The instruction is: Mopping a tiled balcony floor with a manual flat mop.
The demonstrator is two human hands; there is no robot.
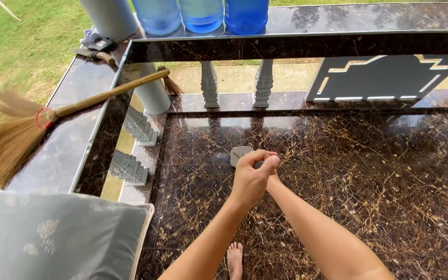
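hands: left hand and right hand are pressed together in front of the person, both curled shut around a small grey object. The left wraps over the top, the right tucks in at its 3 o'clock.
object: a pale grey flat piece, only a corner of it showing at the 10 o'clock edge of the fists. A dark bit shows between the fingers. Cannot tell what it is, too much is covered.
location: the object is held in the air above the floor, near frame centre, not resting on anything.
progress: judged from the grip, work on the object is mid-way, with both hands squeezing or twisting it. Nothing set down or finished shows; no parts lie on the floor.
left to do: cannot tell, no end state is visible.
look: matte grey, thin, with a rounded corner and a faint line across the face. No damage can be seen.
floor: dark brown marble-pattern tiles, glossy, with a bare foot at 6 o'clock.
surroundings: a broom lies on the ledge at 9 o'clock, blue bottles stand at 12 o'clock, and a grey cushion sits at 7 o'clock. All are well apart from the hands.
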